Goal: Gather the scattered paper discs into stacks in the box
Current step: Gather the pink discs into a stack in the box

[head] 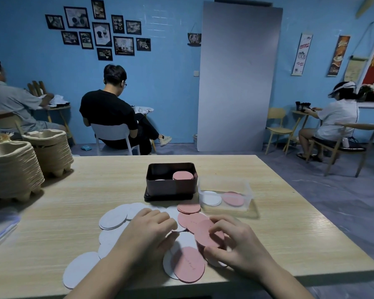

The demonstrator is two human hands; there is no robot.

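Round flat paper discs (117,219) — white and pink; right hand (235,244) pinches a pink disc (207,235), left hand (147,231) curled over white ones.

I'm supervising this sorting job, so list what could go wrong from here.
1. The pink disc and white disc lie near the table's near edge; a sweep could knock them off.
2. Pink and white discs overlap under the left hand, so colours may get mixed.
3. The right hand pinches several pink discs loosely; they could fan out.

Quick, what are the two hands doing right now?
Left hand: fingers curled, resting on the white discs, not clearly holding one.
Right hand: pinching a pink disc.
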